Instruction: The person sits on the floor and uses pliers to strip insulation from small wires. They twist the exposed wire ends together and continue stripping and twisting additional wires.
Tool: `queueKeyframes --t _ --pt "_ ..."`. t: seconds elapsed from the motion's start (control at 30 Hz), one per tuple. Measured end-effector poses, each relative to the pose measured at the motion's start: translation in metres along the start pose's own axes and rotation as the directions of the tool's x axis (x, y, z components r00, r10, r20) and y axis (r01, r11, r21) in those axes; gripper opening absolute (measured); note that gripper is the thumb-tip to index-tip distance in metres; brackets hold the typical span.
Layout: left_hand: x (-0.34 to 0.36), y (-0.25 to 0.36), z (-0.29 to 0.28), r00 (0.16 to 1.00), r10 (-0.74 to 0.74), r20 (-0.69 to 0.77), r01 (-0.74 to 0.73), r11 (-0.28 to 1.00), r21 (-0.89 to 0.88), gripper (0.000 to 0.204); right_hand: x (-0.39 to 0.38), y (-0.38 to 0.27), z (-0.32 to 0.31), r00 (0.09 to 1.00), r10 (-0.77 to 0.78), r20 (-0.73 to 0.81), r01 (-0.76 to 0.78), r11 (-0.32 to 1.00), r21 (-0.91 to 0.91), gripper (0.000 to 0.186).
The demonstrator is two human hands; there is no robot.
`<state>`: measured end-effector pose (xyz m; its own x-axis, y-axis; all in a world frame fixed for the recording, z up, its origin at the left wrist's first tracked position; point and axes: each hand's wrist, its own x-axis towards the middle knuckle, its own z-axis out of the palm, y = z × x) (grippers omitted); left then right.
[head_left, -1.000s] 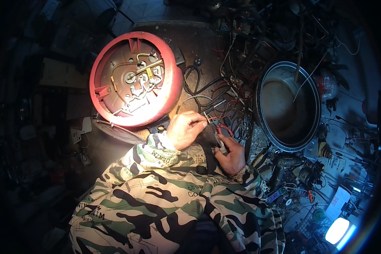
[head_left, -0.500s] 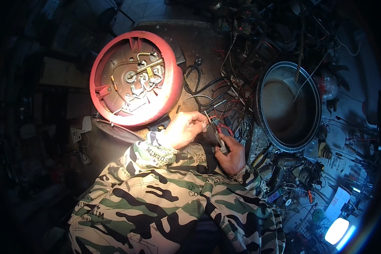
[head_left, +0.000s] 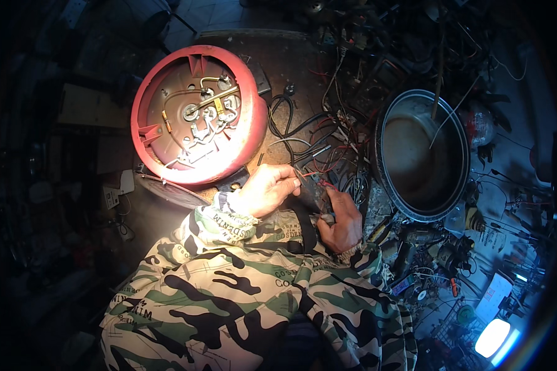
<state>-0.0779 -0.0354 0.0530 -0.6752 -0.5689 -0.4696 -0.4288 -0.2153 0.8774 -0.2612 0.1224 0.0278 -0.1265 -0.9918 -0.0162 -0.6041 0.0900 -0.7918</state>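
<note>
Thin wire (head_left: 309, 174) sits in front of the person's body, its near end pinched in the left hand (head_left: 269, 188), whose thumb and forefinger are pressed close together. Just to its right, the right hand (head_left: 340, 224) is curled around a grey tool (head_left: 327, 217) (mostly hidden by the fingers, so its kind is hard to tell). Both forearms wear loose camouflage sleeves (head_left: 229, 226). Beyond the left hand, a round red housing (head_left: 261, 123) stands open side up on the brown surface (head_left: 278, 55), brightly lit along its near rim, with metal fittings and a yellowish lead inside; a dark mesh disc (head_left: 173, 190) lies partly under its near edge. Black cable (head_left: 281, 127) loops beside the housing, tangled toward the right with red wires. Farther right stands a deep metal pot (head_left: 408, 161), a pale wire (head_left: 452, 115) reaching into it. Pale floor tiles (head_left: 220, 12) show past the surface's far edge.
</note>
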Motion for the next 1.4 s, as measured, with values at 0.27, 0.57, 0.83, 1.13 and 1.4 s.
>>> queueKeyframes --t 0.27,0.57,0.83,1.13,1.4 --pt "0.001 0.001 -0.001 1.0 0.014 0.012 -0.014 0.999 0.035 0.02 -0.002 -0.002 -0.001 1.0 -0.003 -0.012 0.003 1.0 -0.013 0.073" --pt "0.001 -0.003 0.0 0.999 0.034 0.024 -0.034 0.999 0.021 0.022 -0.002 -0.001 0.0 0.999 -0.035 -0.03 0.034 0.998 -0.046 0.075" --pt "0.001 -0.009 0.004 0.994 0.102 -0.036 -0.097 0.989 0.114 0.021 -0.003 -0.001 0.002 0.999 -0.034 -0.038 0.033 0.999 -0.037 0.074" --pt "-0.004 0.014 0.007 0.991 0.129 -0.026 -0.122 0.974 0.194 0.021 -0.002 -0.005 0.008 0.997 0.001 -0.073 0.004 0.998 0.066 0.06" --pt "0.0 0.0 0.015 0.97 0.226 -0.093 -0.231 0.972 -0.052 0.027 0.001 -0.012 0.014 0.994 0.105 -0.012 -0.096 0.946 0.309 0.044"
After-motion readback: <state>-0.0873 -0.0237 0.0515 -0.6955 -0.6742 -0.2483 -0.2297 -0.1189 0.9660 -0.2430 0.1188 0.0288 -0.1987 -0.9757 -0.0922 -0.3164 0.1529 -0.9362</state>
